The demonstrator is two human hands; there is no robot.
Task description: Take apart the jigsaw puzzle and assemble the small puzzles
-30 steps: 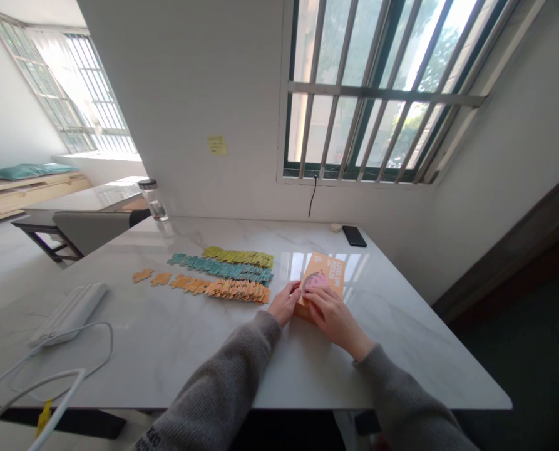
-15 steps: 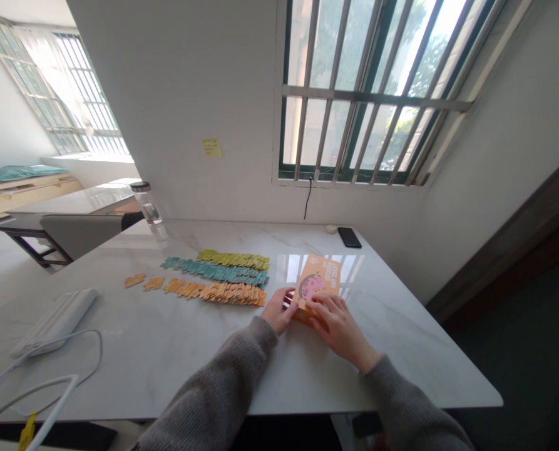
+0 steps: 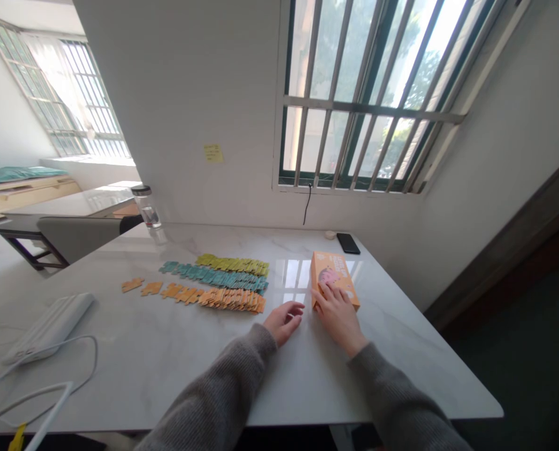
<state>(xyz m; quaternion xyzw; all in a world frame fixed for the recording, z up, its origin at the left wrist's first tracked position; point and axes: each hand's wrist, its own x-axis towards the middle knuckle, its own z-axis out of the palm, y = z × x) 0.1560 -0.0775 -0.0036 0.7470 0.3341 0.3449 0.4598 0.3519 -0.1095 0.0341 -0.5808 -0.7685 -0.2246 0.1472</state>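
Observation:
An orange puzzle box (image 3: 347, 270) with a pink picture lies flat on the white marbled table. My right hand (image 3: 336, 313) grips its near left part, fingers over the top and thumb by the left side. To the left of the box, my left hand (image 3: 285, 321) rests by the table surface with fingers loosely curved and apart, holding nothing. Left of that hand, overlapping puzzle pieces lie in three rows: orange pieces (image 3: 232, 300) nearest, teal pieces (image 3: 213, 275) in the middle, yellow-green pieces (image 3: 235, 265) at the back.
A black phone (image 3: 348, 243) and a small white round object (image 3: 330, 235) sit at the back right. On the left is a white power strip (image 3: 54, 329) with cables (image 3: 94, 357). A clear bottle (image 3: 146, 207) stands at the table's back left corner.
The puzzle box has moved right and turned, with my right hand still on it. My left hand has let go of the box and is now apart from it.

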